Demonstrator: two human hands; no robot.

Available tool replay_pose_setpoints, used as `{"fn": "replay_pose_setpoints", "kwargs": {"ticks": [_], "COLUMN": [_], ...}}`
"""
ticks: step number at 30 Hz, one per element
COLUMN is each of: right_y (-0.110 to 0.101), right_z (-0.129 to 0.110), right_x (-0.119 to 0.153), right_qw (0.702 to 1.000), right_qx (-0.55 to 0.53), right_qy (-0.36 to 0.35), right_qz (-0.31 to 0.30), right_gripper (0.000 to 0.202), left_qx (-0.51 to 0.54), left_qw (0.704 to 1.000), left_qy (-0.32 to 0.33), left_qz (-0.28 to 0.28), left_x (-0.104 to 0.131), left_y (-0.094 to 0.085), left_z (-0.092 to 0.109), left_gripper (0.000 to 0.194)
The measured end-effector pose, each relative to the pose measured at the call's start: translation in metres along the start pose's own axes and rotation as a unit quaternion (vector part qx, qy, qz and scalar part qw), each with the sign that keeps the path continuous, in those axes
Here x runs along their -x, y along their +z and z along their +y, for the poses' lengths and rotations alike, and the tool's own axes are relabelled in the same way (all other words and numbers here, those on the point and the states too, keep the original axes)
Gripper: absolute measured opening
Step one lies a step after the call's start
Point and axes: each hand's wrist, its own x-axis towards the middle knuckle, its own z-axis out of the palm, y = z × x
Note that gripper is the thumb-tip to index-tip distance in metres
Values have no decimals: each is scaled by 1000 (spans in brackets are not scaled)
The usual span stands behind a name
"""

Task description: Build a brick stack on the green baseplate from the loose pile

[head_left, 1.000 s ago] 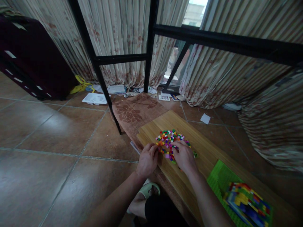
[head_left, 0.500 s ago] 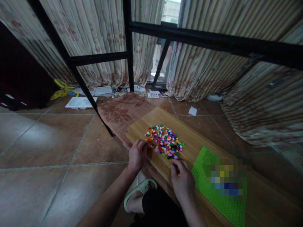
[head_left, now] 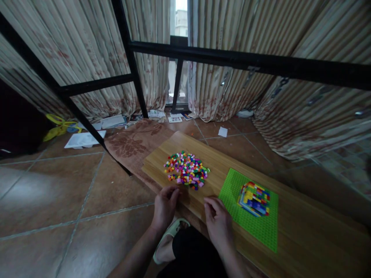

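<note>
Loose bricks, mixed colours, lie spread in a pile on the left part of the wooden worktop. Green baseplate is to the right, w/ a multicoloured brick build on it, approx. mid-plate; bare studs show around it.

L hand is at the worktop's near edge, just on the near side of the pile: fingers curled, thumb tip v. close to index. R hand is btwn pile & plate, just beside the plate's near-left edge, fingers bent in, thumb near the index. Can't tell how tight either grip is, or if there's a brick in it; fingertips too small/dark to read.

To handle these well, IMO: pick w/ thumb + index tips only, as pcs look tiny; take from the pile's near edge rather than digging in the middle, so nothing scatters. Turn each pc stud-side up before it leaves the pile. Keep R wrist clear of the build, & steady the plate w/ L hand if pressing down. Watch the near edge: a dropped pc could easily roll off to the floor.
</note>
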Motion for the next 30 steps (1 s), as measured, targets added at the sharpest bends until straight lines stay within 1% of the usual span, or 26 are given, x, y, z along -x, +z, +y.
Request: {"fn": "replay_pose_setpoints", "kwargs": {"ticks": [2,5,8,10,13,16,18,20,22,25,27,30], "right_y": [-1,4,13,19,20,11,-1,-18,-38,-75,-100,-134], "right_z": [0,-3,-9,-13,-16,-13,-9,-3,6,26,44,73], "right_x": [-7,-27,-49,-58,-60,-44,-24,2,29,59,71,75], "right_qw": [1000,997,993,993,995,997,998,999,999,996,989,975], "right_qx": [15,73,111,112,84,47,25,3,-3,6,22,57], "right_qy": [-9,-23,-36,-45,-56,-59,-55,-39,-4,38,70,108], "right_qz": [6,17,6,-1,-3,10,22,28,44,83,125,185], "right_gripper": [23,25,27,28,30,30,28,27,26,24,25,28], "left_qx": [-13,-69,-128,-155,-176,-170,-153,-122,-86,-52,-50,-61], "left_qw": [1000,994,977,969,967,972,978,983,986,981,975,968], "left_qy": [16,79,153,181,179,154,134,115,110,128,144,165], "left_qz": [-13,-37,-72,-70,-41,-39,-48,-67,-91,-135,-165,-177], "left_x": [1,-2,-9,-16,-27,-32,-29,-21,-9,11,23,37], "left_y": [8,18,28,31,32,31,33,41,53,80,98,122], "left_z": [3,7,9,8,7,8,10,13,17,27,35,48], "left_gripper": [17,11,17,18,18,15,15,18,19,17,16,17]}}
